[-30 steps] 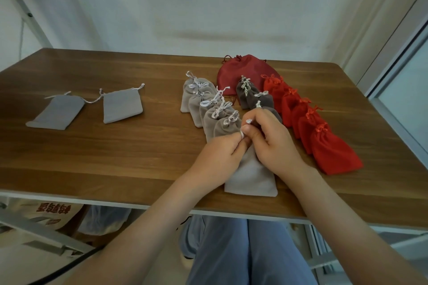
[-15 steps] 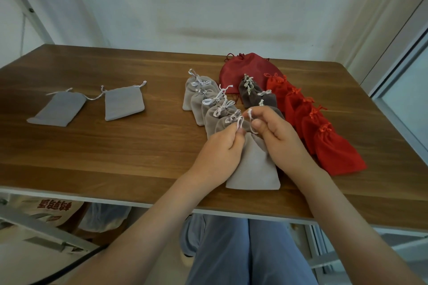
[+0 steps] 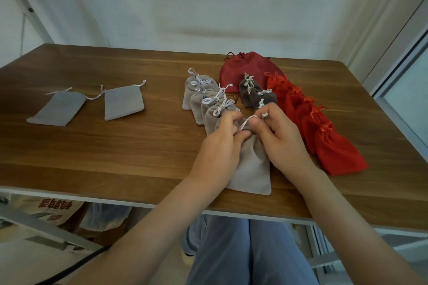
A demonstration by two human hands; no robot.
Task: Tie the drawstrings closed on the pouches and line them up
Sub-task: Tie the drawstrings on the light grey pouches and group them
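Since half a second ago you have drawn the white drawstring (image 3: 246,123) into a loop between your hands, above the light grey pouch (image 3: 251,164) lying under them. Your left hand (image 3: 217,152) and right hand (image 3: 280,139) each pinch the cord. Tied grey pouches (image 3: 203,99) sit beyond your left hand, red pouches (image 3: 324,136) beside your right, and two flat grey pouches (image 3: 92,106) lie far to your left.

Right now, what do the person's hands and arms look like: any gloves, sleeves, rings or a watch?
Both the left hand and the right hand are bare, with no gloves. The forearms are uncovered, and no sleeve reaches into view. No ring, watch or bracelet shows. Blue-grey trousers are visible below the table edge.
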